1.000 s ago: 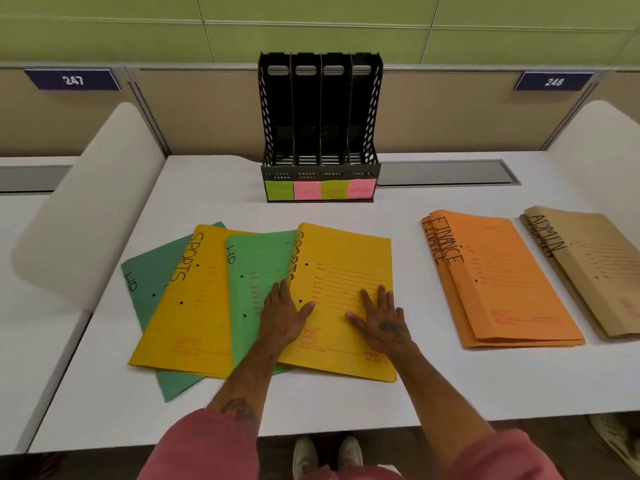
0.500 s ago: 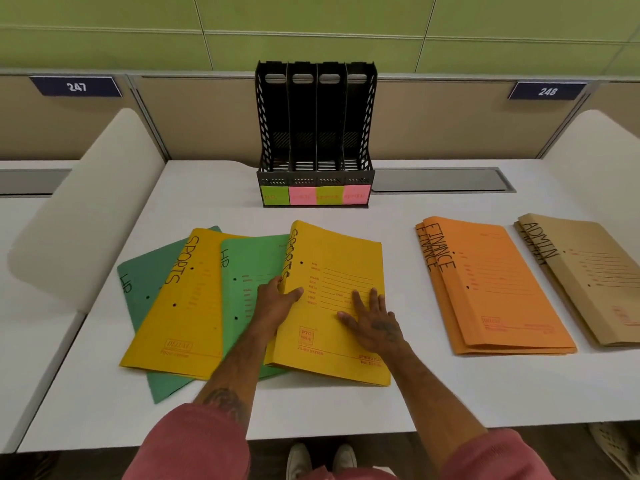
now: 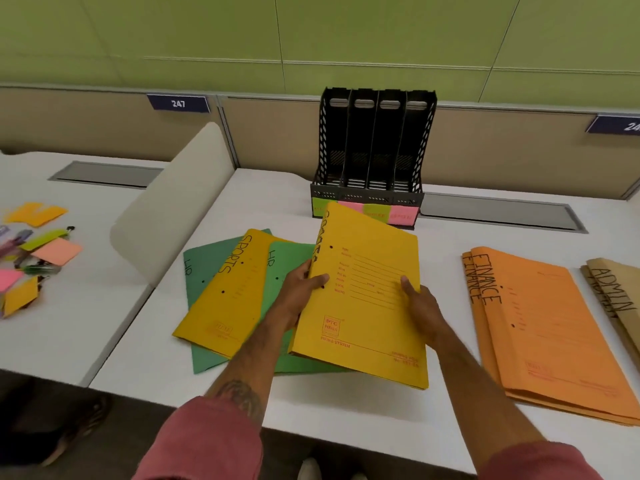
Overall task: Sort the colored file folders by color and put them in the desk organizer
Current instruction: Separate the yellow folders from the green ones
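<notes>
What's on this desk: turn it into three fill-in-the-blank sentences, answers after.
1. The left hand and right hand hold a folder coloured ____.
2. The orange folders are labelled ____.
3. The desk organizer has ____ slots.
Answers: yellow; FINANCE; four.

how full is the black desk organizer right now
Empty: the four slots of the desk organizer show only black dividers and floor slats; the yellow folder is held outside, in front.
</notes>
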### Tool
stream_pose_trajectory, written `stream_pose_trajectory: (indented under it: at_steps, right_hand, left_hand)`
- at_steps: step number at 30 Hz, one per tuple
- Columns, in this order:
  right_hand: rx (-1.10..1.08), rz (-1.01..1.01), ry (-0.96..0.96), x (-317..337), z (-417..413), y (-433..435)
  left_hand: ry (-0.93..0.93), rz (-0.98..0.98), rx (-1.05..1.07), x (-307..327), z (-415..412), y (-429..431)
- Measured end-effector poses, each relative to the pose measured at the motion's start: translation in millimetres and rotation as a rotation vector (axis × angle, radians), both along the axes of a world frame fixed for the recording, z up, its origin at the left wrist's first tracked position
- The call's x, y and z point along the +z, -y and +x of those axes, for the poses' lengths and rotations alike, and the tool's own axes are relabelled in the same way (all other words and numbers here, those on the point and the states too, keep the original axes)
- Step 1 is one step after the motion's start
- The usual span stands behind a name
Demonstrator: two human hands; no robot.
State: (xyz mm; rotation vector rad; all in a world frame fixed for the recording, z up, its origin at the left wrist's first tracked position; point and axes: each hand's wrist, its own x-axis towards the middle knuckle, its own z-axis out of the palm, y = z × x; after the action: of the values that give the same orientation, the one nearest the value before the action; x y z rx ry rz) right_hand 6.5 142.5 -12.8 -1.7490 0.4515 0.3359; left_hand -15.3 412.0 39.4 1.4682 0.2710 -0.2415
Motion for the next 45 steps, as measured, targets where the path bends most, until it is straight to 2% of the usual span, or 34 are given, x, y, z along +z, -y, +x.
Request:
stream_pose_trajectory:
  at_steps: [5, 10, 12, 16, 18, 20, 25, 29, 32, 38, 45]
  right_hand:
    - [0.035, 0.344, -0.014, 13, 6, -11]
    - [0.056, 0.379, 0.008, 17, 13, -31]
    - [0.051, 0.380, -0.003, 14, 13, -36]
    - [0.011, 0.385, -0.022, 4, 10, -48]
    - [-0.011, 0.379, -0.027, -1, 7, -55]
    - [-0.030, 0.375, -0.024, -5, 3, -63]
    - [-0.079, 0.376, -0.021, -9, -3, -78]
    - [-0.100, 0.353, -0.027, -12, -5, -84]
    - [-0.123, 0.326, -0.018, -11, -6, -89]
    - [-0.125, 0.314, 0.004, -2, -10, -104]
    - [-0.118, 0.311, 0.037, 12, -13, -112]
  left_hand:
    - [-0.026, 0.004, 0.041, 2, -8, -23]
    - [-0.087, 0.081, 0.065, -4, -9, -56]
    - [-0.125, 0.268, 0.066, -6, -8, -78]
    - [-0.202, 0.866, 0.002, -28, -3, -145]
    - [-0.260, 1.038, -0.034, -37, -3, -174]
    - [-0.345, 1.125, -0.054, -41, -4, -190]
    - [-0.481, 1.096, -0.136, -58, -2, -205]
    - [-0.459, 1.236, -0.166, -67, -5, -214]
    - [-0.450, 1.255, -0.149, -68, -2, -221]
    - [-0.366, 1.044, -0.094, -61, 6, -236]
    - [-0.211, 0.895, -0.021, -19, 13, -263]
